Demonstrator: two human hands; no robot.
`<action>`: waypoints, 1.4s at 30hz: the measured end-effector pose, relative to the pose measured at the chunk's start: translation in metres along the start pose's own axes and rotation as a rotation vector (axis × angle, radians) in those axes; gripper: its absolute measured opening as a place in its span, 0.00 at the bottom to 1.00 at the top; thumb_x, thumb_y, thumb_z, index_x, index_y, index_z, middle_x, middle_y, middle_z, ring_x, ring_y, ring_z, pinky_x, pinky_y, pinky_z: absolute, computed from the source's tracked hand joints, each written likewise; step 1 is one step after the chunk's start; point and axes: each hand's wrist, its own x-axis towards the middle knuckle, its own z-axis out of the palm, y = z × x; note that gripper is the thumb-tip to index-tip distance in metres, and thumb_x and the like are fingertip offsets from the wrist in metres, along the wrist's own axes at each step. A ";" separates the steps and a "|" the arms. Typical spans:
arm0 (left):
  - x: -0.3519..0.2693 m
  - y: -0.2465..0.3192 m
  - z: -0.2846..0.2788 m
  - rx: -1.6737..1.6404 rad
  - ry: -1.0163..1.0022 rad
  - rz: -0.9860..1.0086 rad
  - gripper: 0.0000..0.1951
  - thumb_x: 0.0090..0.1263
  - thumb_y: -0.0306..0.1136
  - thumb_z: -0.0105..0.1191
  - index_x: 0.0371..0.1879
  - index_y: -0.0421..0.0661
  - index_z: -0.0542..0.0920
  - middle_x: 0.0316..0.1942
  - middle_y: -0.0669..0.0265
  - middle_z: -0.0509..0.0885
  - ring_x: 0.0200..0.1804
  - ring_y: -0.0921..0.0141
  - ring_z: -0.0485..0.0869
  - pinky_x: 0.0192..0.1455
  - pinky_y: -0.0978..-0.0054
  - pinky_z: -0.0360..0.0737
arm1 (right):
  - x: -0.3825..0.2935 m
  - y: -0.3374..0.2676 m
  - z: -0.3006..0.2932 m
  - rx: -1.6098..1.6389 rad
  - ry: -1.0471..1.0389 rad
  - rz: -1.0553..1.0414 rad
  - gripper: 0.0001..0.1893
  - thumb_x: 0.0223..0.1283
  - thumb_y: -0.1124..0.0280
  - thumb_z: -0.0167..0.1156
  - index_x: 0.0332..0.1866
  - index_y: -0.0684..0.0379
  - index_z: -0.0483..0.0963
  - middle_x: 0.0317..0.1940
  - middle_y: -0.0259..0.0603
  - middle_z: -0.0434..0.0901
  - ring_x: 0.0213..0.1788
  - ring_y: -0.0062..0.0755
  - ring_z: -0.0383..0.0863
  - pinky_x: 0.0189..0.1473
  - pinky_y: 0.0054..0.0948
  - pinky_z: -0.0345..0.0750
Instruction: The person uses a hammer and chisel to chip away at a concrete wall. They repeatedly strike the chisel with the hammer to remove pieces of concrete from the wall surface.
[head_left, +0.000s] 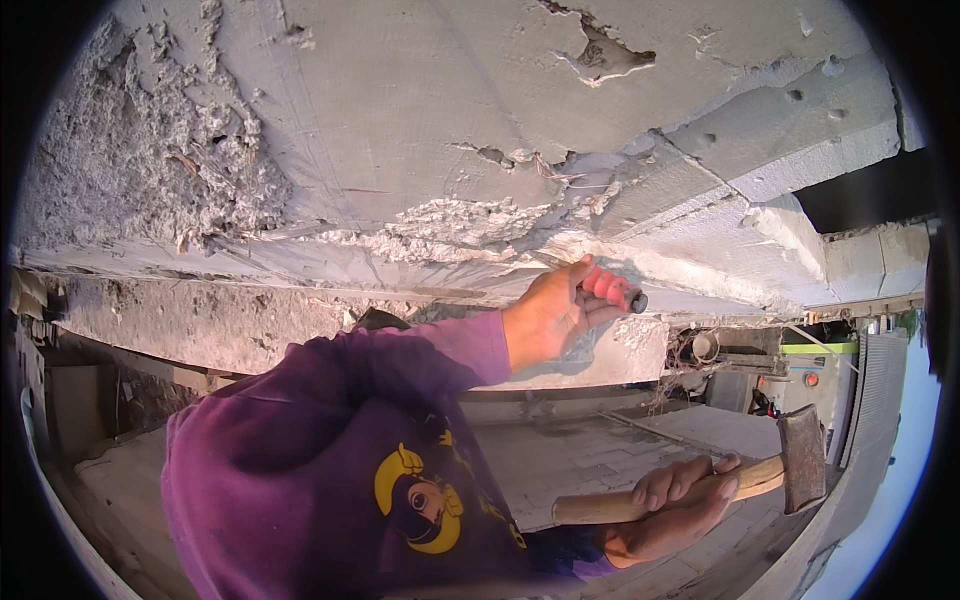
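My left hand (551, 319) is closed around a cold chisel by its pink ribbed grip (604, 287). Its dark metal end (638, 302) sticks out past my fingers. Part of a metal shaft shows on the other side, near the chipped edge of a concrete wall (480, 97); whether the tip touches is unclear. In my right hand (675, 506), apart from the chisel, is a hammer, held by its wooden handle (600, 508). The hammer's worn metal head (802, 460) lies at the picture's right. A purple sleeve reaches to my left wrist.
Rough broken concrete (165, 150) covers part of the wall. A hole (604, 52) and a dark opening (874, 187) interrupt it. Beneath the arms lies a paved floor (540, 450). Beside a pipe end (705, 346) are tangled wires or roots. A corrugated sheet (874, 397) stands farther off.
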 end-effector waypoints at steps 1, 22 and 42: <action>0.002 0.000 -0.003 -0.013 -0.054 0.010 0.17 0.88 0.41 0.42 0.45 0.39 0.76 0.47 0.56 0.84 0.52 0.63 0.85 0.70 0.60 0.82 | 0.002 -0.002 0.008 0.052 0.121 -0.119 0.18 0.79 0.54 0.53 0.55 0.59 0.67 0.23 0.33 0.66 0.15 0.18 0.62 0.14 0.17 0.63; 0.004 -0.004 -0.006 0.032 -0.073 0.056 0.14 0.88 0.39 0.40 0.45 0.40 0.73 0.51 0.52 0.83 0.54 0.62 0.85 0.70 0.58 0.81 | -0.018 0.048 0.034 -0.271 0.222 0.249 0.16 0.79 0.60 0.53 0.59 0.61 0.67 0.24 0.32 0.66 0.17 0.18 0.63 0.18 0.21 0.64; -0.068 0.007 -0.127 0.695 0.046 -0.467 0.11 0.81 0.38 0.54 0.48 0.42 0.75 0.37 0.62 0.82 0.48 0.59 0.89 0.52 0.60 0.90 | -0.104 0.136 -0.070 -0.205 0.113 0.758 0.08 0.74 0.66 0.54 0.44 0.59 0.66 0.20 0.32 0.66 0.15 0.22 0.67 0.16 0.28 0.67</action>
